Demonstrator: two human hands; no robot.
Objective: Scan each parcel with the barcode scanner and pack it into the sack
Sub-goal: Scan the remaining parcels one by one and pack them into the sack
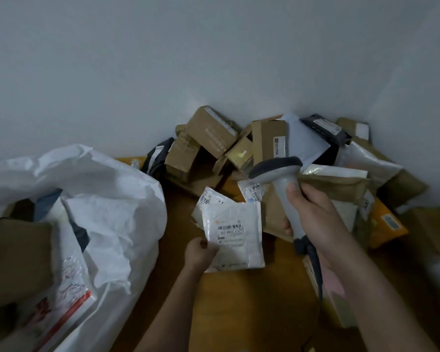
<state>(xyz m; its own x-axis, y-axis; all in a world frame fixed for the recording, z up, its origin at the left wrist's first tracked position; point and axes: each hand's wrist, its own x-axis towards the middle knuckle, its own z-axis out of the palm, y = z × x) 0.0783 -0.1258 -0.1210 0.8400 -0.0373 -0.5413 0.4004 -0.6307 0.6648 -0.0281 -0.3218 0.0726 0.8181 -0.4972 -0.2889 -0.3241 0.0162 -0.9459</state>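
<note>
One white parcel (235, 232), barcode label up, sits at lower centre of the frame, pinched at its lower left corner by the left hand (200, 252). The right hand (313, 212) is wrapped around the handle of one grey barcode scanner (281, 179), just right of the parcel, its head above it. One white sack (107, 199) gapes at left with several parcels inside. A pile of boxes and mailers (264, 148) crowds the wall corner. Bare wooden floor (252, 313) shows between the arms.

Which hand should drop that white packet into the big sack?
Left. The left hand already pinches the white packet and is nearer the sack; the right hand grips the scanner.
</note>
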